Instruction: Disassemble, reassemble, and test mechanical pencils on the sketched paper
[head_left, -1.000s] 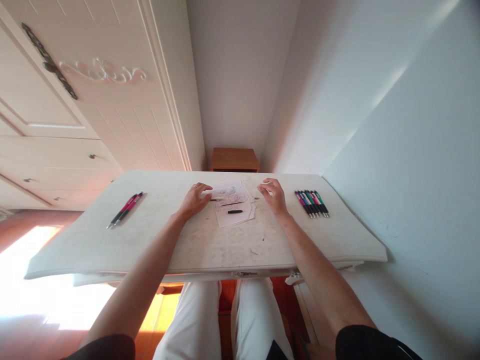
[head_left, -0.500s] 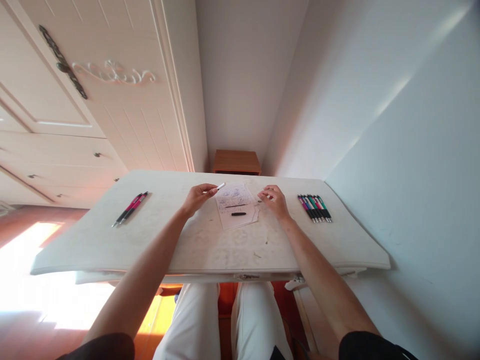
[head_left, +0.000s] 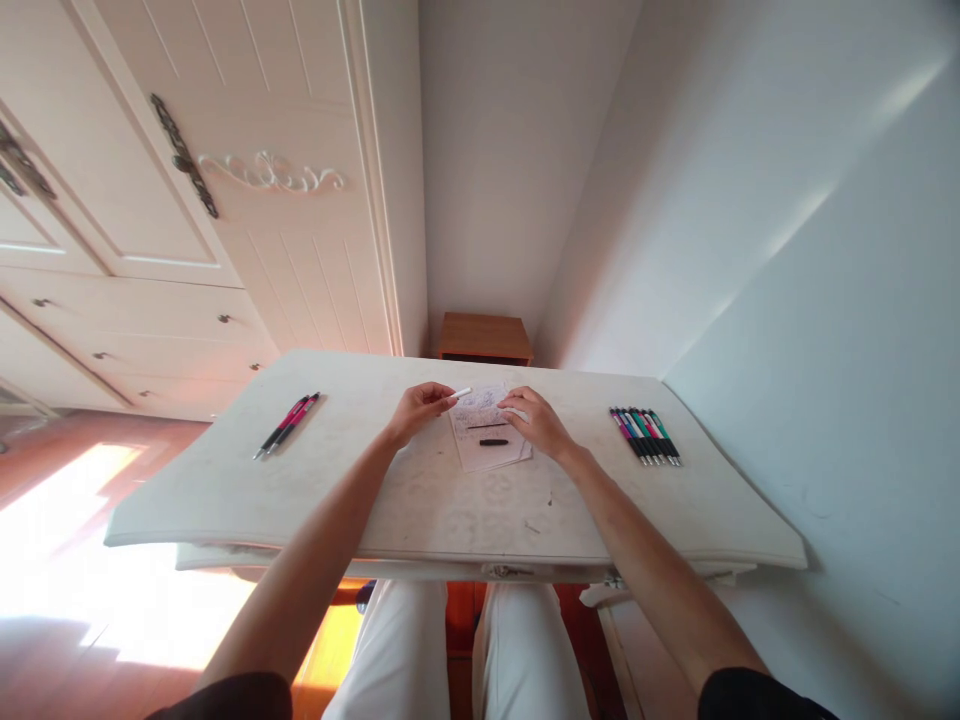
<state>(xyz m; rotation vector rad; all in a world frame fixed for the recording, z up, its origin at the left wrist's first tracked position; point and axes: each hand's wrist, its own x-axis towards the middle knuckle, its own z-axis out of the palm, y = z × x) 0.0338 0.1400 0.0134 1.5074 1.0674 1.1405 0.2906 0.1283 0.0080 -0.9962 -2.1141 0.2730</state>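
Two hands: both over the middle of the white table [head_left: 420, 500], close together at the paper
White pen piece [head_left: 460, 394]: a short pale barrel, pinched at its near end, its free end pointing right over the top left corner of the paper, lifted off the table
Left hand [head_left: 422, 408]: thumb and fingers closed on the white pen piece
Right hand [head_left: 534, 420]: lies on the right part of the paper with fingers bent towards the left hand; whether it grips anything cannot be told
Paper [head_left: 486, 446]: small scribbled sheets stacked at the table's middle, between the two hands
Black piece [head_left: 494, 441]: short and dark, lying flat on the paper just left of the right hand
Thin dark line [head_left: 486, 427]: lies on the paper just beyond the black piece, too small to identify
Two pens [head_left: 289, 424]: pink and dark, side by side, well to the left
Row of pens [head_left: 646, 435]: several in mixed colours, side by side, well to the right
Wooden stand [head_left: 485, 338]: beyond the table's far edge, against the wall
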